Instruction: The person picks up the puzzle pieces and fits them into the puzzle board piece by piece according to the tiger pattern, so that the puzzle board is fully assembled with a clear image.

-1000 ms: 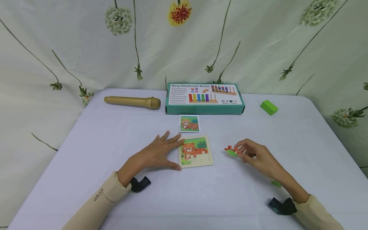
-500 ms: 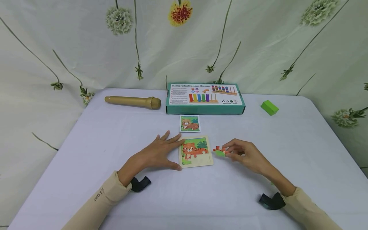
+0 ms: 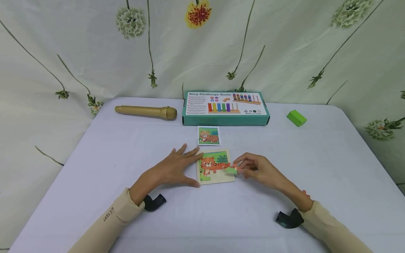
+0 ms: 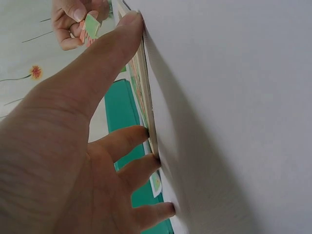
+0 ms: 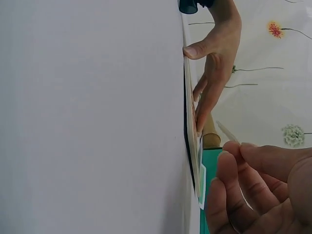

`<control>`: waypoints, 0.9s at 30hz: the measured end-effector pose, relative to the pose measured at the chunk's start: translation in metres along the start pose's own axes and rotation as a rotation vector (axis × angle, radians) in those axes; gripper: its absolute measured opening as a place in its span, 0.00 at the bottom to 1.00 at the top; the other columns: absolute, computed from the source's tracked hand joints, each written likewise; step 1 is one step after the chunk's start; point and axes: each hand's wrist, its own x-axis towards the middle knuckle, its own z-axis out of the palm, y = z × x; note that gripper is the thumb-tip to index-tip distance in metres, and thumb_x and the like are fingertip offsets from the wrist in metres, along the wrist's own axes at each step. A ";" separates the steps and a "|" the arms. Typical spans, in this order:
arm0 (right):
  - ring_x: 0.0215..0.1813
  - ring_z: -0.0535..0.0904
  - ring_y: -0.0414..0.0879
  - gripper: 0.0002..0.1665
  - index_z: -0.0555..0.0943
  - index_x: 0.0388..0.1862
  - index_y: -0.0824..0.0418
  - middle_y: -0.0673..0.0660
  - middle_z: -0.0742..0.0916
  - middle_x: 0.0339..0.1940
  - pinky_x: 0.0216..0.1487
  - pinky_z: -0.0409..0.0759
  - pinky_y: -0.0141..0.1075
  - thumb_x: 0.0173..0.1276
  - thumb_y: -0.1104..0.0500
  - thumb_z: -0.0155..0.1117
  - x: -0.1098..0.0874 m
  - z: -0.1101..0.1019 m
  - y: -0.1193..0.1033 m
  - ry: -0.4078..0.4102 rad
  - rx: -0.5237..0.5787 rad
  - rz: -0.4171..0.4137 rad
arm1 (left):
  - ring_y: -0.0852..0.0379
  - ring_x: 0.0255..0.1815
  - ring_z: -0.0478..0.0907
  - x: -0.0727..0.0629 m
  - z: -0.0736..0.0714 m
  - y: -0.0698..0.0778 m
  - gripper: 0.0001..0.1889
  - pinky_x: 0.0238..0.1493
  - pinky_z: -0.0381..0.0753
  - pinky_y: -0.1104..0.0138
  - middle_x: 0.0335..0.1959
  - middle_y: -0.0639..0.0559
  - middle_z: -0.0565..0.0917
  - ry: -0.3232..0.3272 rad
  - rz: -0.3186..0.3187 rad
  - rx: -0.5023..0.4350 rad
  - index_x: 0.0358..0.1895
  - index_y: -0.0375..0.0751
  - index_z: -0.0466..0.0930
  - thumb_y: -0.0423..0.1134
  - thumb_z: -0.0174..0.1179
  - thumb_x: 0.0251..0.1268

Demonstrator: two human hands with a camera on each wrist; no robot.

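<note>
A square wooden puzzle board (image 3: 219, 179) with a tiger picture lies mid-table, its lower right part bare wood. My left hand (image 3: 177, 166) spreads along its left side, thumb at the near corner and fingertips at the upper left edge. Between thumb and fingers, my right hand (image 3: 259, 169) pinches an orange and green puzzle piece (image 3: 230, 170) that overlaps the board's right side in the head view. In the right wrist view this piece (image 5: 227, 131) shows edge-on, raised above the board. Beyond the board lies a small card (image 3: 209, 136) with the full tiger picture.
A green Ring Challenge Game box (image 3: 226, 120) stands at the back, with a gold microphone (image 3: 140, 111) to its left. A green block (image 3: 296, 118) sits at the back right. Another reddish piece (image 3: 305, 193) peeks out behind the right forearm.
My right hand has moved left with the puzzle piece, from beside the board to over its right edge. The left hand has stayed in place.
</note>
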 end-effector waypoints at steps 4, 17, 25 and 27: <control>0.31 0.81 0.47 0.15 0.79 0.51 0.59 0.55 0.86 0.34 0.35 0.80 0.33 0.66 0.65 0.63 0.006 0.006 -0.001 -0.039 0.014 -0.019 | 0.41 0.78 0.34 0.000 0.000 0.000 0.52 0.73 0.38 0.41 0.78 0.57 0.49 0.001 -0.003 -0.005 0.75 0.57 0.56 0.66 0.69 0.44; 0.32 0.80 0.43 0.14 0.80 0.50 0.59 0.53 0.87 0.33 0.35 0.76 0.29 0.65 0.64 0.65 0.021 0.022 -0.006 -0.101 -0.001 -0.033 | 0.41 0.78 0.34 0.000 0.000 -0.001 0.52 0.73 0.38 0.41 0.78 0.57 0.50 0.000 0.000 -0.009 0.75 0.56 0.57 0.66 0.69 0.43; 0.29 0.77 0.42 0.15 0.81 0.51 0.60 0.51 0.85 0.30 0.33 0.75 0.29 0.66 0.64 0.64 0.028 0.029 -0.007 -0.128 -0.016 -0.034 | 0.41 0.78 0.35 0.000 0.000 -0.001 0.52 0.73 0.39 0.41 0.78 0.57 0.50 0.003 0.002 0.006 0.75 0.57 0.56 0.68 0.68 0.44; 0.28 0.76 0.42 0.15 0.81 0.51 0.60 0.51 0.85 0.29 0.32 0.75 0.29 0.66 0.65 0.64 0.028 0.030 -0.007 -0.133 -0.017 -0.036 | 0.41 0.78 0.34 0.000 0.000 -0.001 0.52 0.73 0.39 0.41 0.78 0.57 0.50 0.003 0.003 0.005 0.75 0.57 0.56 0.68 0.68 0.44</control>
